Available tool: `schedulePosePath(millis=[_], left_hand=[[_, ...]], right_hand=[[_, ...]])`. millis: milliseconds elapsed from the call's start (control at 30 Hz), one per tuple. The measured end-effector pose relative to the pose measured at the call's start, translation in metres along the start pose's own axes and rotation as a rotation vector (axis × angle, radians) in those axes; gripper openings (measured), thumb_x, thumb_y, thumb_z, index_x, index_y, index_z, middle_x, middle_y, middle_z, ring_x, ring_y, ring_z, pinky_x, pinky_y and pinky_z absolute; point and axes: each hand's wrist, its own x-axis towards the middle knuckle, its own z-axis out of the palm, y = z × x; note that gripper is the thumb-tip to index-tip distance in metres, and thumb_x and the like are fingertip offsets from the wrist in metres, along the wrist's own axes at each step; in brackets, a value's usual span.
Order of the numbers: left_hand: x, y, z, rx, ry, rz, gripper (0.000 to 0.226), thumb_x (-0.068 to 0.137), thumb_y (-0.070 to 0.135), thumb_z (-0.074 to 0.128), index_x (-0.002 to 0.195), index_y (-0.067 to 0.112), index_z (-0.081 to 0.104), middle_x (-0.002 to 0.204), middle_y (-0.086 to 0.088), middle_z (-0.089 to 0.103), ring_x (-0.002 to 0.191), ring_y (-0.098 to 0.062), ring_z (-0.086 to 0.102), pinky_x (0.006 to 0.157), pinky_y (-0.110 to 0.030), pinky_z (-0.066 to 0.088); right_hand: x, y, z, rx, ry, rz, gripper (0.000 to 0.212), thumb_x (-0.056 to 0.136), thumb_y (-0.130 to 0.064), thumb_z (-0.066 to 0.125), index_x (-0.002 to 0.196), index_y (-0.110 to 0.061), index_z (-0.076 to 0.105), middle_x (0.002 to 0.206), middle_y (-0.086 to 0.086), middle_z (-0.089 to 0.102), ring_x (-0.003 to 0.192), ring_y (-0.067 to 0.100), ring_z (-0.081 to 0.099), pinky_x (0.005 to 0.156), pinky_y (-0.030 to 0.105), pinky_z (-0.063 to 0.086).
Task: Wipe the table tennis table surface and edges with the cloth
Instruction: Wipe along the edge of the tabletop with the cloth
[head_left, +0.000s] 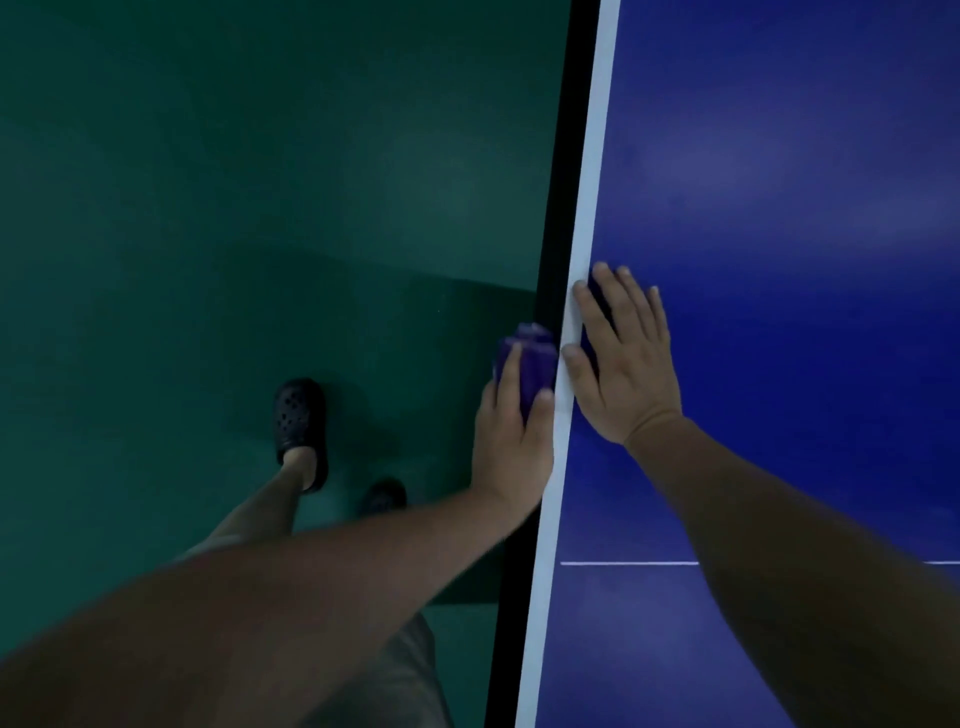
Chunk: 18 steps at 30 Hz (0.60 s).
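Observation:
The blue table tennis table (779, 182) fills the right half of the view, with a white border line along its left edge (589, 208) and a black side face below that. My left hand (511, 431) grips a bunched purple cloth (535, 358) and holds it against the table's side edge. My right hand (623, 358) lies flat on the table top just inside the white line, fingers straight and spread.
A dark green floor (234, 182) lies to the left of the table. My foot in a black perforated clog (300, 421) stands on it, with the second clog (384, 496) behind. A thin white centre line (628, 563) crosses the table near me.

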Motion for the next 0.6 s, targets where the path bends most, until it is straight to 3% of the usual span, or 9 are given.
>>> schedulePosePath(millis=[167, 267, 367, 500, 600], left_hand=[[0.071, 0.040, 0.002, 0.018, 0.014, 0.095, 0.054, 0.103, 0.037, 0.045, 0.155, 0.036, 0.029, 0.142, 0.001, 0.046, 0.118, -0.001, 0.045, 0.089, -0.003, 0.029], [0.031, 0.022, -0.003, -0.002, -0.017, 0.120, 0.055, 0.104, 0.036, 0.047, 0.156, 0.035, 0.030, 0.146, 0.008, 0.044, 0.128, 0.005, 0.042, 0.100, -0.003, 0.028], [-0.025, -0.004, -0.010, -0.004, -0.093, 0.054, 0.057, 0.102, 0.049, 0.041, 0.155, 0.049, 0.020, 0.153, 0.017, 0.035, 0.138, 0.008, 0.032, 0.106, -0.004, 0.025], [-0.024, 0.001, -0.008, -0.003, -0.100, -0.031, 0.054, 0.099, 0.049, 0.041, 0.146, 0.059, 0.017, 0.150, 0.017, 0.034, 0.131, 0.020, 0.028, 0.099, 0.003, 0.021], [0.022, 0.022, -0.004, -0.011, -0.040, -0.020, 0.058, 0.099, 0.043, 0.042, 0.154, 0.044, 0.026, 0.149, 0.011, 0.037, 0.123, 0.020, 0.033, 0.098, 0.002, 0.022]], right_hand=[[0.002, 0.001, -0.001, 0.013, 0.014, 0.022, 0.057, 0.103, -0.041, 0.036, 0.153, -0.013, 0.038, 0.162, 0.010, 0.030, 0.153, 0.027, 0.020, 0.122, 0.056, 0.016], [0.001, 0.001, 0.001, 0.018, 0.017, 0.015, 0.056, 0.103, -0.038, 0.035, 0.152, -0.012, 0.039, 0.162, 0.010, 0.030, 0.152, 0.029, 0.020, 0.121, 0.057, 0.017], [0.000, 0.002, 0.003, 0.014, 0.017, 0.003, 0.055, 0.104, -0.037, 0.033, 0.152, -0.012, 0.039, 0.162, 0.010, 0.030, 0.152, 0.029, 0.020, 0.121, 0.057, 0.018], [-0.001, 0.002, 0.005, 0.021, 0.021, 0.010, 0.055, 0.102, -0.036, 0.036, 0.151, -0.012, 0.040, 0.162, 0.010, 0.030, 0.152, 0.029, 0.020, 0.121, 0.058, 0.019], [-0.001, 0.002, 0.005, 0.017, 0.009, 0.005, 0.055, 0.102, -0.037, 0.038, 0.152, -0.013, 0.039, 0.162, 0.010, 0.030, 0.153, 0.029, 0.020, 0.121, 0.057, 0.018]])
